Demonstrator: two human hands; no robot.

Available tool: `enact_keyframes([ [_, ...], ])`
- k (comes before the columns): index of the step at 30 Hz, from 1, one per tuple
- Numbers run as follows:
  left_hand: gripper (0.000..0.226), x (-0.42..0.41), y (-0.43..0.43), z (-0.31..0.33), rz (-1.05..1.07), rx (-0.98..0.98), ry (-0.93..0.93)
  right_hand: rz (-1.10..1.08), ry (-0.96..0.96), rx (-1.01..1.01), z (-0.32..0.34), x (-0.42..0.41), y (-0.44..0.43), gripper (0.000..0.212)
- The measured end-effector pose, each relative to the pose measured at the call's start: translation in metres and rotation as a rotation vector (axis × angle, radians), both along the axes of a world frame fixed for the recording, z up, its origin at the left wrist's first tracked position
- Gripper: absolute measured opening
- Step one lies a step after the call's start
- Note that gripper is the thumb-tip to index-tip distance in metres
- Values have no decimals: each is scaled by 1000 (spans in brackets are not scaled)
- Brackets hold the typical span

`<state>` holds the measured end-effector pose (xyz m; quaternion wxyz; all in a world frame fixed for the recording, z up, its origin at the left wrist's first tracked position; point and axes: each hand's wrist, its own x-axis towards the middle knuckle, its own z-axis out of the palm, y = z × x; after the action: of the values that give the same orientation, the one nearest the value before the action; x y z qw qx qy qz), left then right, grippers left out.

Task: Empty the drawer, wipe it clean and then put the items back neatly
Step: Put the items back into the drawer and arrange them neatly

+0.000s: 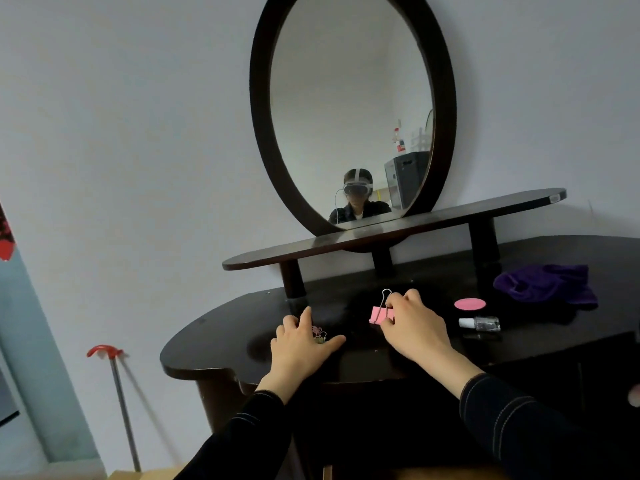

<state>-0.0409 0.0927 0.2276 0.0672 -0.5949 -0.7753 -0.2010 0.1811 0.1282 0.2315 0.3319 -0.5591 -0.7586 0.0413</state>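
On the dark dresser top (214, 341) my right hand (412, 327) pinches a large pink binder clip (378, 314) whose wire handle stands up. My left hand (301, 344) lies over a few small binder clips (319, 334), pink and greenish, fingers curled round them. To the right lie a pink oval disc (470, 304) and a clear nail polish bottle (481, 323) on its side. A purple cloth (547, 284) is bunched at the far right. The drawer itself is out of sight below the dresser's front edge.
A raised narrow shelf (398, 233) on three posts crosses the back of the dresser, with an oval mirror (349, 109) above it. A red-topped metal pole (117, 403) leans against the wall at the left.
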Motion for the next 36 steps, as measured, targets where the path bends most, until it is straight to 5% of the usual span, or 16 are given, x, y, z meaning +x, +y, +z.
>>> enact_keyframes([
  [5, 71, 7, 16, 4, -13, -52, -6, 13, 39, 39, -1, 0, -3, 29],
  [14, 21, 26, 8, 3, -242, 164, 55, 47, 77, 32, 1, 0, -6, 24],
  [22, 10, 42, 11, 8, -203, 246, -25, 29, 205, -16, 1, 0, -1, 8],
  [24, 13, 40, 14, 11, -210, 264, -241, 32, 237, -22, 1, 1, 1, 8],
  [30, 11, 16, 15, 19, -191, 488, -1430, 179, 282, 14, -2, 4, 1, 4],
  [36, 13, 0, 6, 19, -233, 658, -2070, 416, 32, -47, 0, -12, -11, 19],
])
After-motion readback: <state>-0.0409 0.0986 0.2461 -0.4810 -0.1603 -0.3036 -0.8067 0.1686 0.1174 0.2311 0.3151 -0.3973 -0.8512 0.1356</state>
